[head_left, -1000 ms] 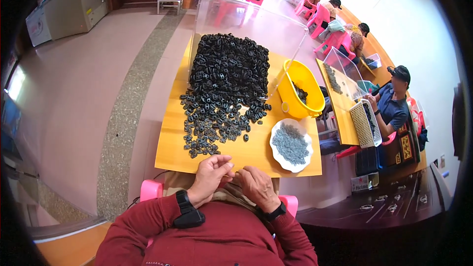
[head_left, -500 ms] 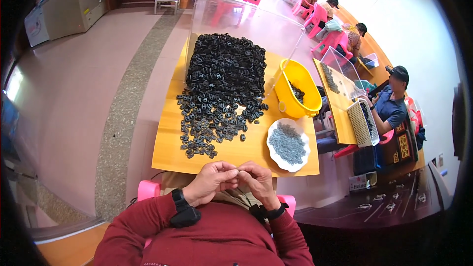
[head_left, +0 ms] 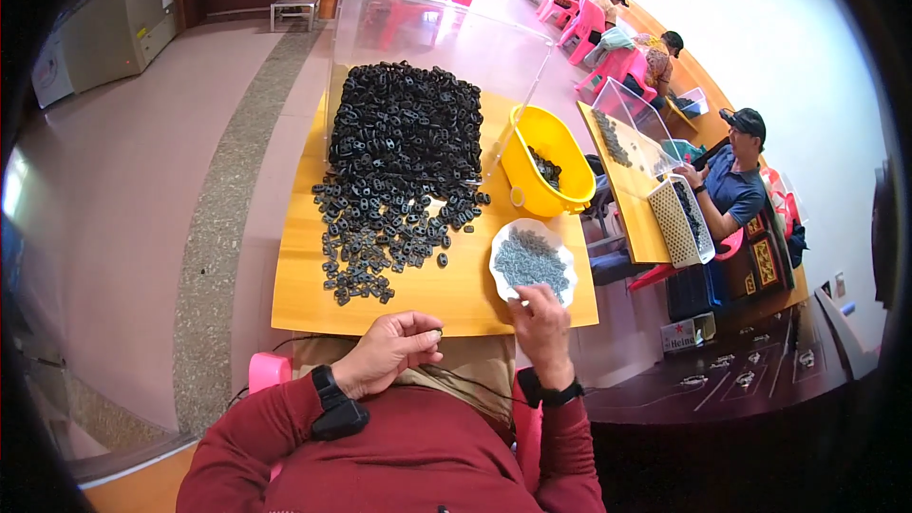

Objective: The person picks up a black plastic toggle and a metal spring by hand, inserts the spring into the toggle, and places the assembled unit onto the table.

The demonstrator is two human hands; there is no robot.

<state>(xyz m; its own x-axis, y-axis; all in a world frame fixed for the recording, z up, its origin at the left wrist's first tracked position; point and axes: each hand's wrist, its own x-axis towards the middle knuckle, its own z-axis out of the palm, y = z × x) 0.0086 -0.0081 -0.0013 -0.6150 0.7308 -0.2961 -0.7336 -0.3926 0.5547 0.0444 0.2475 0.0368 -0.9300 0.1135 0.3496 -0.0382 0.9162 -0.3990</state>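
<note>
My left hand (head_left: 391, 353) is closed in a pinch over my lap, just off the table's near edge. A small dark piece shows at its fingertips, mostly hidden. At the near rim of a white scalloped bowl (head_left: 498, 277), my right hand (head_left: 541, 331) has its fingers bent together; whatever they hold is too small to make out. Many tiny grey pieces (head_left: 532, 261) fill that bowl. A large heap of small black oval plastic parts with holes (head_left: 408, 128) spills from a clear bin (head_left: 427, 27) lying on its side, spreading toward me.
A yellow tub (head_left: 528, 180) with some black parts inside stands behind the bowl on the wooden table (head_left: 456, 309). To the right, a co-worker (head_left: 741, 176) sits at another table with a white perforated basket (head_left: 673, 228). Several people on pink chairs work farther back.
My hands have come apart: the right has moved right and forward to the bowl, while the left stays over my lap. The whole view has shifted slightly.
</note>
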